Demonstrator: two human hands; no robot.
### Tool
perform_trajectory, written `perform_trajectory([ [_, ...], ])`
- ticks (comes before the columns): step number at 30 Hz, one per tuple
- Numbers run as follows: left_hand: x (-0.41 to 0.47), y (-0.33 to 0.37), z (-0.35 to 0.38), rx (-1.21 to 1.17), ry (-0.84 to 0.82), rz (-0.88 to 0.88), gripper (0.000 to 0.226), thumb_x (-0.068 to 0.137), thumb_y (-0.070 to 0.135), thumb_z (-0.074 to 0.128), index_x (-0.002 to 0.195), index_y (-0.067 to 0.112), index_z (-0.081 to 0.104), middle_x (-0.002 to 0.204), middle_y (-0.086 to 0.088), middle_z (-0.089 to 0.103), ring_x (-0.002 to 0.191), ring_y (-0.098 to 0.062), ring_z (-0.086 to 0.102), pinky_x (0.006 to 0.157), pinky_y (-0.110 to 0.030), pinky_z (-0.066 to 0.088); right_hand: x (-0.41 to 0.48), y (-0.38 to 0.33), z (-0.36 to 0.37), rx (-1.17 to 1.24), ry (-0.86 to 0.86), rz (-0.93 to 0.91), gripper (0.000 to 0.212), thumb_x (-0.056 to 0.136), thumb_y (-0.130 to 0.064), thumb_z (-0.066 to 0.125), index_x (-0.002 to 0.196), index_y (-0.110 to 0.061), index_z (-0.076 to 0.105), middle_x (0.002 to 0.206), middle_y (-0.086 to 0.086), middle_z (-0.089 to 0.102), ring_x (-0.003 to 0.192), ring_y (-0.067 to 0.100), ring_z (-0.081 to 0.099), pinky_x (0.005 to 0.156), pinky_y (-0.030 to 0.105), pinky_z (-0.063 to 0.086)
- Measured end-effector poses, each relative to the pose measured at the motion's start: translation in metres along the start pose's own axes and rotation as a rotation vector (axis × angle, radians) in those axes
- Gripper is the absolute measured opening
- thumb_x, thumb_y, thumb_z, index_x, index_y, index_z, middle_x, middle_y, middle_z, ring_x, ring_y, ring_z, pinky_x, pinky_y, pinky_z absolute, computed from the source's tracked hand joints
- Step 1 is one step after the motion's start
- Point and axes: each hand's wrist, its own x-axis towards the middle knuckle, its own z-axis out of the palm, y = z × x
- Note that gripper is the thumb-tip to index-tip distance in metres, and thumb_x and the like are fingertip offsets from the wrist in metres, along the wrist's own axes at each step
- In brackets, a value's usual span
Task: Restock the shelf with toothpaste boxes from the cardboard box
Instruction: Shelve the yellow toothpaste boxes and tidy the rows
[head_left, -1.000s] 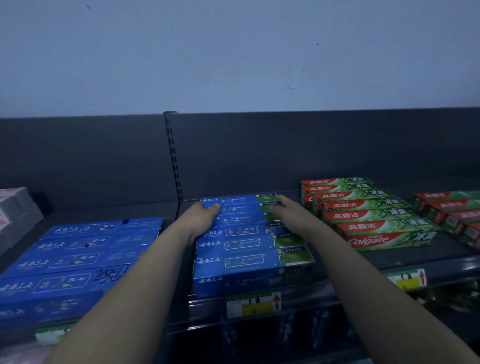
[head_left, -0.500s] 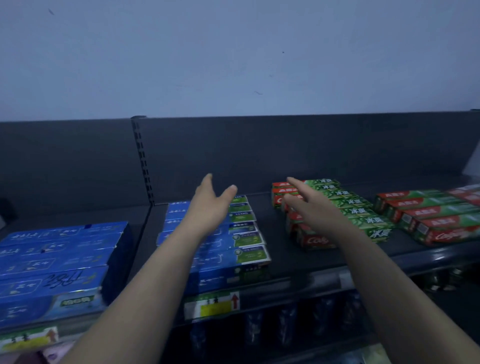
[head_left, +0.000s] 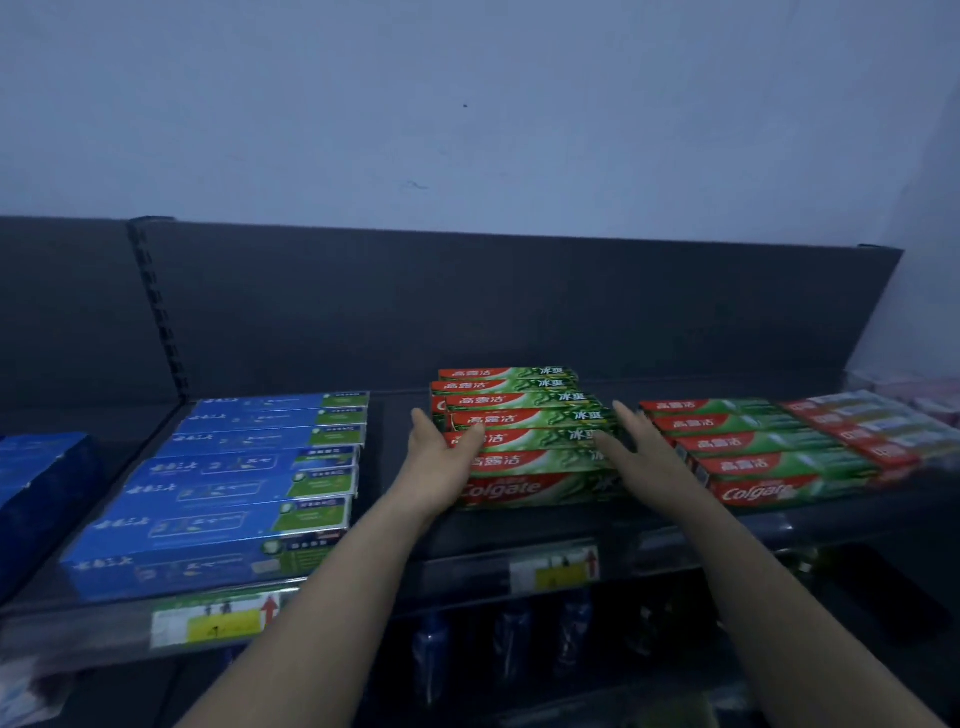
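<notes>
both grips open, fingers straight. the stack of red-green toothpaste boxes (head_left: 524, 431) sits on the shelf (head_left: 519, 530) between them, left grip (head_left: 441, 462) touching its left end, right grip (head_left: 631, 449) at its right. likely squaring the uneven stack; next, press inward evenly.

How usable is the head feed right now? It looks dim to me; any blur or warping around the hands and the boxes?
Head view: dim with a blue cast; lettering on the Colgate stack reads, though soft; fingertips of the left hand and right hand are slightly smeared; print on the blue boxes is blurry; the shelf rail bows from the wide lens; below it is nearly black.
</notes>
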Motion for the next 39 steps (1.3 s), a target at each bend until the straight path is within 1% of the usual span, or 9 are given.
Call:
perform_trajectory([
  [5, -0.005, -0.002, 0.023, -0.08, 0.022, 0.013, 0.081, 0.097, 0.041, 0.049, 0.152, 0.011, -0.002, 0.125, 0.003, 0.054, 0.09, -0.006, 0.058, 0.084, -0.028, 0.042, 0.002, 0.01, 0.003, 0.217, -0.062, 0.028, 0.067, 0.094, -0.053, 0.047, 0.152, -0.035, 0.019, 0.158, -0.007, 0.022, 0.144, 0.019, 0.024, 0.107, 0.038, 0.027],
  [9, -0.005, -0.006, 0.025, -0.137, 0.042, -0.003, 0.071, 0.096, 0.039, 0.051, 0.149, 0.009, 0.014, 0.096, 0.015, 0.057, 0.092, -0.008, 0.061, 0.086, -0.031, 0.046, 0.001, 0.014, -0.002, 0.29, -0.08, 0.046, 0.068, 0.093, -0.051, 0.051, 0.152, -0.034, 0.021, 0.158, -0.005, 0.022, 0.143, 0.022, 0.025, 0.107, 0.041, 0.028],
  [14, -0.012, -0.009, 0.025, -0.132, 0.054, -0.024, 0.08, 0.094, 0.045, 0.052, 0.152, 0.013, 0.007, 0.095, 0.018, 0.056, 0.096, -0.009, 0.062, 0.087, -0.03, 0.048, -0.008, 0.017, -0.005, 0.252, -0.108, 0.013, 0.068, 0.094, -0.047, 0.052, 0.152, -0.033, 0.02, 0.158, -0.005, 0.024, 0.141, 0.021, 0.029, 0.106, 0.037, 0.029],
  [17, -0.023, -0.007, 0.026, -0.1, 0.056, -0.03, 0.069, 0.095, 0.041, 0.051, 0.149, 0.013, 0.018, 0.089, 0.019, 0.054, 0.087, -0.005, 0.06, 0.071, -0.023, 0.046, -0.013, 0.019, -0.007, 0.249, -0.116, -0.004, 0.069, 0.094, -0.044, 0.055, 0.152, -0.032, 0.021, 0.157, -0.005, 0.025, 0.141, 0.02, 0.029, 0.109, 0.038, 0.029],
  [21, -0.036, -0.005, 0.027, -0.082, 0.063, -0.029, 0.049, 0.096, 0.04, 0.05, 0.138, 0.022, 0.031, 0.098, 0.013, 0.061, 0.084, -0.004, 0.061, 0.066, -0.021, 0.045, -0.019, 0.019, -0.007, 0.207, -0.126, -0.022, 0.07, 0.093, -0.043, 0.056, 0.153, -0.03, 0.02, 0.157, -0.006, 0.025, 0.141, 0.019, 0.028, 0.108, 0.037, 0.03],
  [25, -0.041, -0.005, 0.027, -0.054, 0.067, -0.011, 0.061, 0.096, 0.04, 0.049, 0.146, 0.012, 0.025, 0.085, 0.021, 0.052, 0.074, 0.003, 0.056, 0.06, -0.016, 0.041, -0.02, 0.019, -0.006, 0.141, -0.136, -0.048, 0.074, 0.092, -0.046, 0.055, 0.153, -0.028, 0.018, 0.157, -0.005, 0.025, 0.141, 0.017, 0.029, 0.108, 0.036, 0.029],
  [31, -0.025, 0.007, 0.014, -0.017, 0.124, -0.058, 0.078, 0.095, 0.048, 0.047, 0.154, 0.015, 0.006, 0.147, -0.003, 0.043, 0.074, 0.001, 0.053, 0.061, -0.018, 0.04, -0.001, 0.015, -0.014, 0.155, -0.129, -0.04, 0.077, 0.093, -0.052, 0.052, 0.154, -0.029, 0.011, 0.16, -0.006, 0.015, 0.146, 0.017, 0.018, 0.116, 0.043, 0.023],
  [34, -0.011, 0.016, 0.009, 0.005, 0.135, -0.058, 0.082, 0.094, 0.052, 0.048, 0.154, 0.019, 0.004, 0.149, -0.006, 0.042, 0.084, -0.008, 0.057, 0.076, -0.028, 0.043, 0.019, 0.006, -0.016, 0.15, -0.131, -0.051, 0.075, 0.094, -0.052, 0.049, 0.154, -0.028, 0.011, 0.161, -0.005, 0.014, 0.147, 0.017, 0.013, 0.117, 0.046, 0.021],
  [39, 0.017, 0.025, 0.01, 0.007, 0.098, -0.109, 0.076, 0.096, 0.047, 0.049, 0.154, 0.019, 0.008, 0.133, -0.007, 0.055, 0.079, -0.012, 0.061, 0.066, -0.031, 0.049, 0.056, -0.006, -0.014, 0.089, -0.113, -0.036, 0.074, 0.096, -0.052, 0.045, 0.154, -0.021, 0.013, 0.16, -0.001, 0.016, 0.146, 0.021, 0.017, 0.116, 0.043, 0.021],
])
